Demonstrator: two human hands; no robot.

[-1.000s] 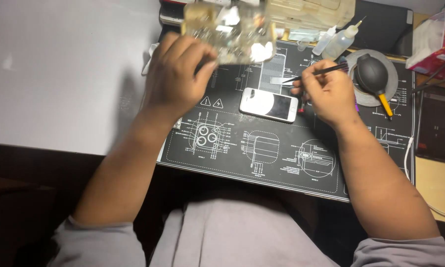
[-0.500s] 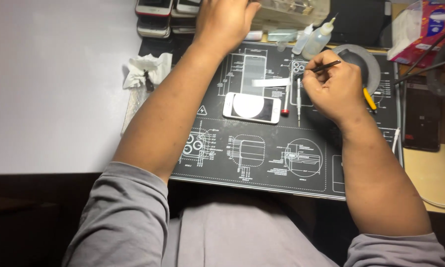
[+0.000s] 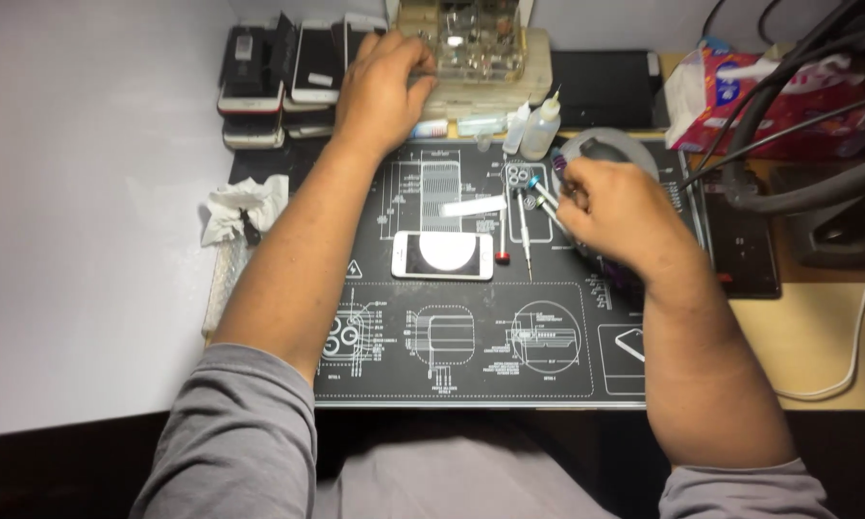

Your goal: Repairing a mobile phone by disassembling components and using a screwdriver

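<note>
A white smartphone (image 3: pixel 442 256) lies face up on the black printed work mat (image 3: pixel 471 356). My left hand (image 3: pixel 383 91) reaches to the back of the desk, fingers curled on the left corner of a clear plastic parts box (image 3: pixel 471 40), which rests on a beige case. My right hand (image 3: pixel 617 210) hovers over the mat's right side, to the right of the phone. It pinches a thin screwdriver (image 3: pixel 540 188) with a blue band. Two more small screwdrivers (image 3: pixel 513 233) and a white strip (image 3: pixel 473 206) lie just behind the phone.
Several phones (image 3: pixel 279 72) are stacked at the back left. A crumpled tissue (image 3: pixel 242 206) lies left of the mat. Two small dropper bottles (image 3: pixel 540 127) stand behind the mat. A tissue pack (image 3: pixel 740 96) and thick black cables (image 3: pixel 798 144) crowd the right.
My left hand carried the clear parts box from above the mat to the back of the desk. My right hand came lower and a little left, over the tools on the mat.
</note>
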